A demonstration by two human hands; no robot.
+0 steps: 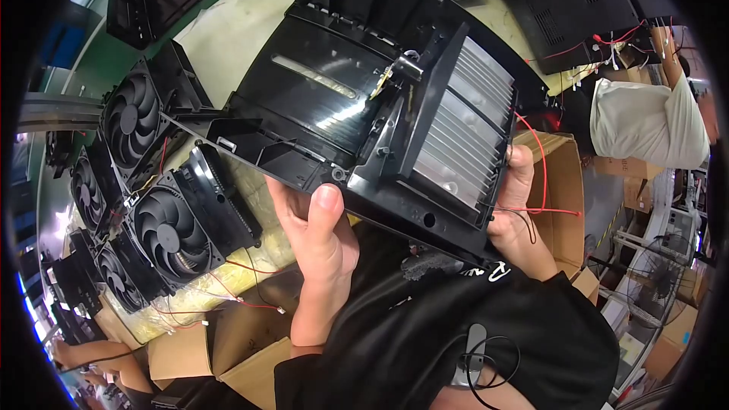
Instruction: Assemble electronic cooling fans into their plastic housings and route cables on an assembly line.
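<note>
Both my hands hold up a large black plastic housing (304, 68) with a glossy, slotted panel. Set into its right part is a silver finned heat sink (463, 125). My left hand (323, 231) grips the near left edge, its thumb on top and the other fingers partly hidden underneath. At the right end, beside the fins, my right hand (516, 193) is closed round the side; most of its fingers are out of sight behind the housing. A red wire (544, 159) and a dark one hang out next to that hand.
Several black cooling fans (168, 239) in frames lie at the left on a yellowish wrapped surface, wires trailing. Open cardboard boxes (558, 197) stand at right and lower left. Black cases (554, 7) with wires sit at the far right, near another person's light sleeve (634, 121).
</note>
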